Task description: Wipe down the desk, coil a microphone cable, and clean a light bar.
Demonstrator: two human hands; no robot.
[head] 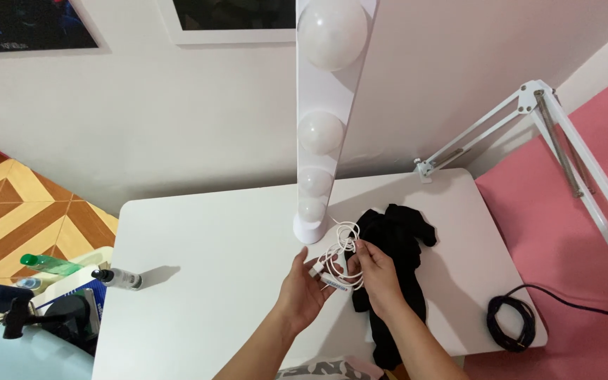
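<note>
My left hand (pixel 302 290) holds a small white plug-like piece with a white cable (pixel 341 252) looped above it. My right hand (pixel 374 274) pinches the loops of the same white cable from the right side. Both hands hover over the white table (pixel 198 246), just in front of the base of a tall white lamp bar (pixel 321 119) with round bulbs. A crumpled black garment (pixel 399 246) lies on the table right behind and under my right hand.
A coiled black cable (pixel 509 322) lies at the table's right front corner. A small spray bottle (pixel 117 279) lies at the left edge, a green bottle (pixel 49 264) beyond it. A white folding arm (pixel 564 134) clamps at the back right. A pink wall stands right.
</note>
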